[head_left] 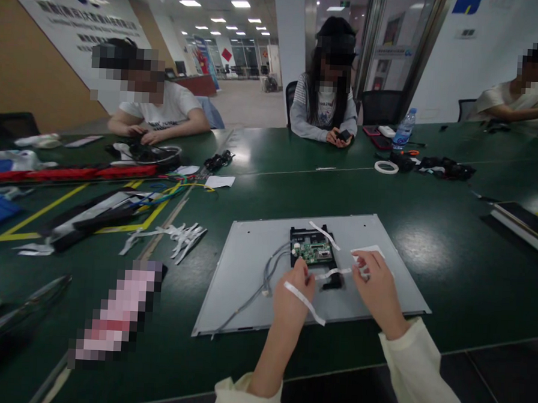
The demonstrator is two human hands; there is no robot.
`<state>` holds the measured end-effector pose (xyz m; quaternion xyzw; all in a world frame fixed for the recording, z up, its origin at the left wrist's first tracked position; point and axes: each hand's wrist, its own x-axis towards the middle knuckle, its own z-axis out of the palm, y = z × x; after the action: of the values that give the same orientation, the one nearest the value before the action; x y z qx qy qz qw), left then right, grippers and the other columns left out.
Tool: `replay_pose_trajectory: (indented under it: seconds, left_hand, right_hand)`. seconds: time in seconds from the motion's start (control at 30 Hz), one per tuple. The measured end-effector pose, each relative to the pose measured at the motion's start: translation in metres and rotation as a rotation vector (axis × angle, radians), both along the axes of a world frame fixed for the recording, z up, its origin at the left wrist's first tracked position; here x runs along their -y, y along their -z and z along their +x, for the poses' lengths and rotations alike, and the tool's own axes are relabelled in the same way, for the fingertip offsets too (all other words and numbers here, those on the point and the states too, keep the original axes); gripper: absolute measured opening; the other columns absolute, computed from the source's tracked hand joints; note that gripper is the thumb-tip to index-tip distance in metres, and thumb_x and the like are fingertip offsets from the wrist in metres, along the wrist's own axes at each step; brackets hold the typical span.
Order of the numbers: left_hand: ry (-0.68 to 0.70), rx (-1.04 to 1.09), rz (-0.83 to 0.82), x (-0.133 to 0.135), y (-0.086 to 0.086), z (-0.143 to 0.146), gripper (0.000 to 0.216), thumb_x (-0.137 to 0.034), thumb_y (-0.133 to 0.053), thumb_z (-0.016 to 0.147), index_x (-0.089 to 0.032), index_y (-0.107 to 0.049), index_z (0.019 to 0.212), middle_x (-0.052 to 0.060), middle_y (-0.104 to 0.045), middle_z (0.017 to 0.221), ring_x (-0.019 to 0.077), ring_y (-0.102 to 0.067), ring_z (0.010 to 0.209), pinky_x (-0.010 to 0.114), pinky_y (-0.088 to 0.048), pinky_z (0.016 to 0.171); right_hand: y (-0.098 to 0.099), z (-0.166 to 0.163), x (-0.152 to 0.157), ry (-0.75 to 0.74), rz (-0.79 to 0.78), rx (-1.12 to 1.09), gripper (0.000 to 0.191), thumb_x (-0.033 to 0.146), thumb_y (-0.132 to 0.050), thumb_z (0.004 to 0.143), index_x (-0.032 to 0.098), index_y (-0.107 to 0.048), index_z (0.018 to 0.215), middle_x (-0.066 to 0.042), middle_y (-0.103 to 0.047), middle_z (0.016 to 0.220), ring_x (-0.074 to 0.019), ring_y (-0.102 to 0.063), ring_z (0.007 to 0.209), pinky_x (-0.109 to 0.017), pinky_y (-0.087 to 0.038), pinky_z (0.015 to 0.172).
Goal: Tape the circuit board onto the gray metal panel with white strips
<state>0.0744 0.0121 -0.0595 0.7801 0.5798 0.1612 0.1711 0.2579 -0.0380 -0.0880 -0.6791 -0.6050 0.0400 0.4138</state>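
A flat grey panel (247, 266) lies on the green table in front of me. On it sits a black frame with a small green circuit board (312, 250) and grey cables (270, 268) running off to the left. My left hand (292, 299) pinches one end of a white tape strip (332, 274) just below the board; another white strip (306, 304) hangs across the back of that hand. My right hand (375, 288) pinches the other end of the strip, near a white label (368, 250) on the panel. A further white strip (324, 234) lies over the black frame.
Loose white strips (177, 236) lie left of the panel, beside black parts, coloured wires and yellow floor-tape lines. A tape roll (386, 167), a water bottle (404, 129) and black gear sit at the back right. Three other people sit at the far side.
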Motion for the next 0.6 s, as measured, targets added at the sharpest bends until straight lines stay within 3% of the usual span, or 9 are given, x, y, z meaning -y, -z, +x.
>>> replay_pose_trajectory:
  seconds: [0.13,0.23,0.33,0.43,0.6]
  left_hand:
    - [0.002,0.216,-0.057,-0.002,-0.001,-0.006,0.007,-0.016,-0.052,0.078,-0.020,-0.048,0.074,-0.005,-0.049,0.056,0.0131,-0.053,0.055,0.023,-0.031,0.054]
    - [-0.012,0.398,-0.124,-0.002,-0.003,-0.009,0.010,-0.020,-0.052,0.078,-0.020,-0.046,0.070,-0.007,-0.046,0.052,0.0114,-0.049,0.051,0.022,-0.031,0.051]
    - [-0.021,0.478,-0.191,-0.001,-0.003,-0.011,0.011,-0.022,-0.052,0.076,-0.021,-0.045,0.067,-0.008,-0.044,0.050,0.0105,-0.046,0.048,0.021,-0.031,0.049]
    - [-0.028,0.499,-0.222,0.000,-0.004,-0.012,0.012,-0.023,-0.053,0.075,-0.021,-0.044,0.066,-0.008,-0.044,0.050,0.0104,-0.047,0.048,0.021,-0.031,0.048]
    - [-0.026,0.374,-0.156,0.000,-0.011,-0.019,0.010,-0.020,-0.053,0.077,-0.021,-0.047,0.069,-0.007,-0.048,0.052,0.0115,-0.050,0.051,0.023,-0.035,0.051]
  right_hand:
    - [-0.020,-0.019,0.023,-0.353,0.026,0.047,0.044,0.013,-0.054,0.079,0.022,-0.051,0.122,-0.009,-0.051,0.119,-0.0210,-0.051,0.111,-0.039,-0.046,0.095]
    - [-0.032,-0.040,0.038,-0.561,-0.011,0.096,0.055,0.008,-0.054,0.077,0.024,-0.048,0.129,-0.010,-0.047,0.129,-0.0215,-0.046,0.120,-0.040,-0.045,0.099]
    - [-0.037,-0.058,0.043,-0.620,0.079,0.117,0.047,0.010,-0.056,0.080,0.023,-0.051,0.125,-0.009,-0.054,0.122,-0.0202,-0.052,0.112,-0.038,-0.048,0.092]
    - [-0.040,-0.067,0.041,-0.612,0.217,0.112,0.028,0.011,-0.058,0.084,0.022,-0.059,0.109,-0.006,-0.063,0.103,-0.0170,-0.058,0.095,-0.033,-0.051,0.082]
    - [-0.050,-0.071,0.036,-0.593,0.348,0.043,0.014,0.008,-0.061,0.083,0.020,-0.062,0.092,-0.003,-0.067,0.088,-0.0139,-0.061,0.081,-0.030,-0.050,0.073]
